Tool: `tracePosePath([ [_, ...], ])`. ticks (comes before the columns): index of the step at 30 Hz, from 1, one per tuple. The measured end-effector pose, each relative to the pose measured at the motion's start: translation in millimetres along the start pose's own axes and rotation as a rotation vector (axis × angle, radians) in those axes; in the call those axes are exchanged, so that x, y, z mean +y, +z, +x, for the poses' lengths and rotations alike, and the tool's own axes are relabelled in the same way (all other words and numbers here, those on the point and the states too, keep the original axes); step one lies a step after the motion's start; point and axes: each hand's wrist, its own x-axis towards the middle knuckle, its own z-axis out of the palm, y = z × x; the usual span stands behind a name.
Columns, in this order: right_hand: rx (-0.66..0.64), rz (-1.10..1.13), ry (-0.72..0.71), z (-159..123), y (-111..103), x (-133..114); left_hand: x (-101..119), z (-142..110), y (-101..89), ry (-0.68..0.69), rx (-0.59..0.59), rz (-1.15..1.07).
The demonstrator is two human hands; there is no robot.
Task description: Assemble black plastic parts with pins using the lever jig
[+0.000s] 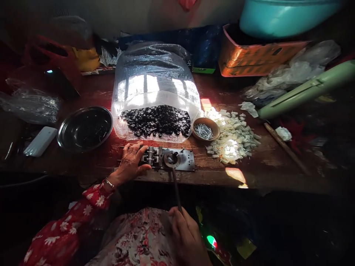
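A metal jig (186, 159) with a clamp-like block and a round part lies along the table's front edge. My left hand (131, 162) is closed over the jig's left end, fingers across the top and thumb along the near side. From the round part, a dark lever handle (175, 188) runs down toward me. My right hand (186, 231) is wrapped around the lower end of that handle. Just behind the jig, many small round black parts (158, 120) spill from the mouth of a clear plastic bag (155, 66). What sits inside the jig is too small to make out.
A bowl (195, 135) of metal pins stands beside a pile of small whitish parts (235, 138). Left are a steel basin (62, 138) and a white box-like object (40, 141). A green tube (305, 90), a stick (285, 147) and an orange basket (260, 57) are right.
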Motion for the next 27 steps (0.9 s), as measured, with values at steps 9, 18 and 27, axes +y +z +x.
tracePosePath([
  [9, 0.014, -0.385, -0.085, 0.6, -52.5, -20.6, 14.9, 23.3, -40.4, 0.109, -0.017, -0.156],
  [18, 0.405, -1.371, -0.571, 59.2, -164.4, -15.5, 20.9, 44.0, -40.2, 0.199, -0.106, -0.262],
  [27, 0.663, -1.394, -0.884, 138.1, -185.1, -49.4, 13.2, 51.9, -29.1, 0.170, -0.082, -0.423],
])
